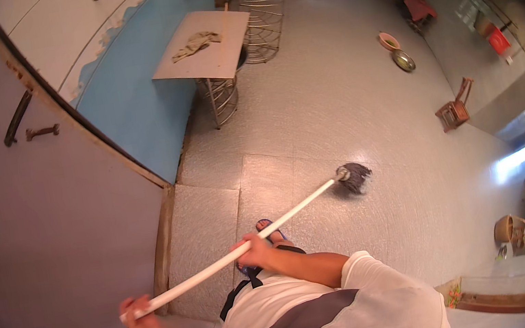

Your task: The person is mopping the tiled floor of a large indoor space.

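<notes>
A long white mop handle [198, 278] slants across the lower middle of the view. My left hand [140, 317] is closed around its top end, close to the grey door. Farther down the same shaft, my right hand [252, 250] grips it in front of my legs. At the far end, the dark string mop head [356, 177] is at the tiled floor [316, 113]; whether it presses on the tiles or hovers slightly cannot be told. My feet in blue sandals [263, 224] stand just beyond the shaft, partly hidden by it and my right hand.
A grey door [71, 237] with a handle stands at left. Past it, a board table [179, 24] bearing a crumpled cloth [197, 44] stands by the blue wall, beside a metal rack [265, 23]. Toward the right are a pink basin [389, 41], metal bowl [403, 60] and wooden chair [453, 114].
</notes>
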The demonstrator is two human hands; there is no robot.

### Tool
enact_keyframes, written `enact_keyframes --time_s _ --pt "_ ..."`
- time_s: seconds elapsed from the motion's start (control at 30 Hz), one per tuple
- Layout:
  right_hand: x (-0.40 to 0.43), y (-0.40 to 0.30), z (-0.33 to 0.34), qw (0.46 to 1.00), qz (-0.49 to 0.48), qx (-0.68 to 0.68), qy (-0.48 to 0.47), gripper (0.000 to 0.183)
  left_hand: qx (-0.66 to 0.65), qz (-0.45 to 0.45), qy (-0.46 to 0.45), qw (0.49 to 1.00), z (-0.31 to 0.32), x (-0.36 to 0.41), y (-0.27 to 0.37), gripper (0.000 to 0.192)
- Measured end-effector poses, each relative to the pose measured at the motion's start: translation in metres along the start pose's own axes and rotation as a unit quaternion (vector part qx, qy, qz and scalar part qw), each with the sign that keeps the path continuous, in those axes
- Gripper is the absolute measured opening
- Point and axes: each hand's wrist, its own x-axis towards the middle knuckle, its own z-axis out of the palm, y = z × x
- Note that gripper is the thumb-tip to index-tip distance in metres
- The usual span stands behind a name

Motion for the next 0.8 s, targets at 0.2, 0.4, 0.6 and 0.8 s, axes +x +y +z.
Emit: enact_keyframes --time_s 0.2,0.4,0.6,0.8 --pt "-0.061 0.109 0.048 0.96 0.217 -0.08 -0.157 0.009 0.088 0.194 -0.064 0.975 -0.031 0.017 0.142 0.022" --pt "-0.037 0.119 0.058 0.952 0.225 -0.12 -0.17 0.01 0.154 0.306 -0.144 0.928 0.076 -0.005 0.155 0.013" --pt "-0.019 0.067 0.058 0.945 0.153 -0.202 -0.204 0.012 0.067 0.235 -0.228 0.942 0.145 -0.021 0.1 0.011" --pt "-0.005 0.034 0.081 0.957 0.047 -0.214 -0.191 0.014 0.165 0.224 -0.225 0.934 0.152 0.006 0.074 0.013"
